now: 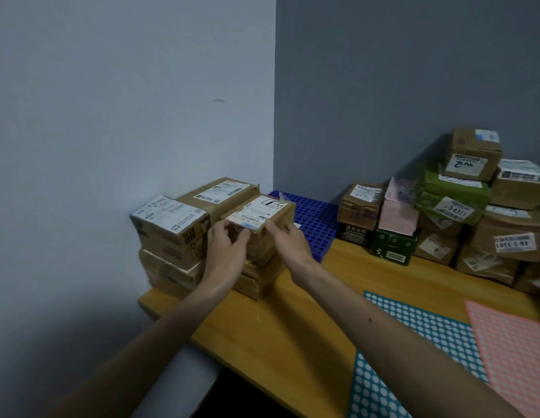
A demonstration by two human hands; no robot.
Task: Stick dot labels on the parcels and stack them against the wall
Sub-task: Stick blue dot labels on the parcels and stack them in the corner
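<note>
Head view: my left hand (229, 251) and right hand (288, 239) both hold the top parcel (264, 211), fingers curled close round its near corners, thumbs at the upper edge. The parcel sits on a stack of parcels (172, 236) that touches the left wall (112, 116), on the wooden table (277, 327). A blue dot label (247, 225) shows at its near top edge. A teal dot sheet (413, 324) and a pink dot sheet (516, 351) lie flat to my right. Another pile of parcels (473, 212) stands well apart.

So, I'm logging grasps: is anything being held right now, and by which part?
Yes: the top parcel by the wall. The left hand grips its near-left side, the right hand its near-right side.
</note>
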